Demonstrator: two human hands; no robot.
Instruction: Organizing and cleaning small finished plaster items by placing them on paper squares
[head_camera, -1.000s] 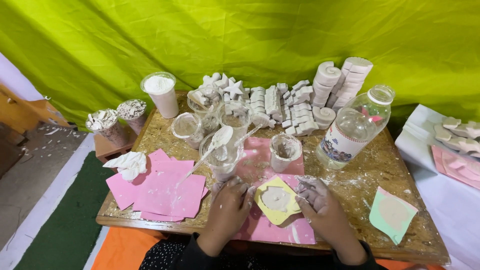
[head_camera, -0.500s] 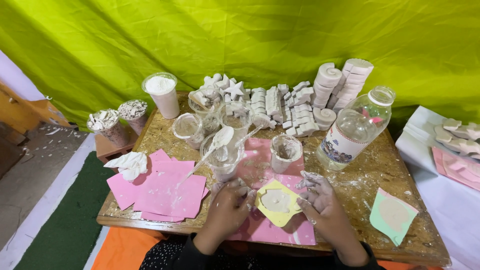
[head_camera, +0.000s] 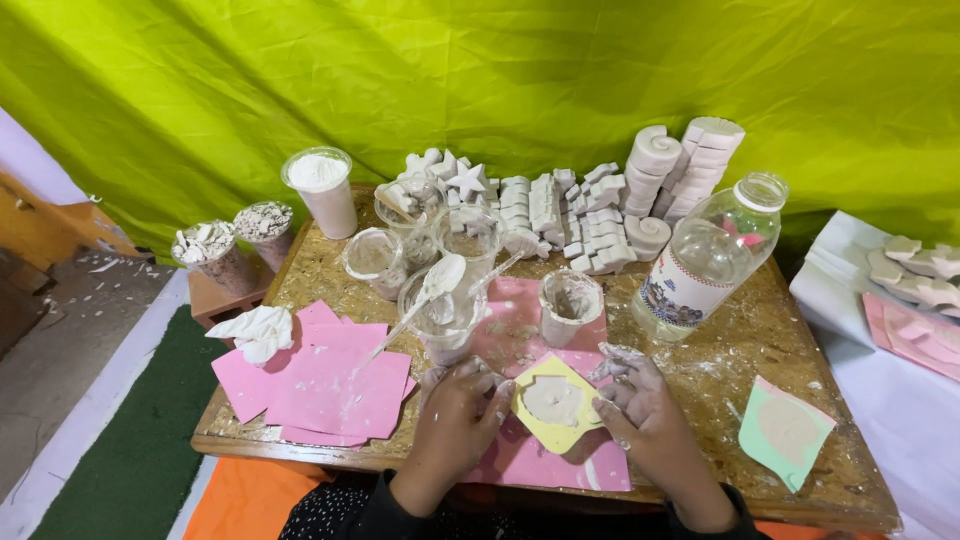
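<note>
Both my hands hold a yellow mould (head_camera: 553, 405) filled with pale wet plaster, just above pink sheets at the table's near edge. My left hand (head_camera: 459, 412) grips its left side with plaster-smeared fingers. On the mould's right side my right hand (head_camera: 640, 408) pinches the edge, its upper fingers raised. Just beyond the mould stand a plaster-coated plastic cup (head_camera: 568, 306) and a clear cup with a white spoon (head_camera: 437, 291) in it.
A wooden board table (head_camera: 760, 340) carries a large clear bottle (head_camera: 706, 262), a cup of white powder (head_camera: 322, 189), rows of white plaster casts (head_camera: 590, 215), pink sheets (head_camera: 325, 380), a crumpled white cloth (head_camera: 259, 331) and a green mould (head_camera: 785, 430). Green fabric hangs behind.
The yellow mould has shifted slightly nearer to me and turned a little between my hands. My right hand's fingers have spread and lifted along its right edge.
</note>
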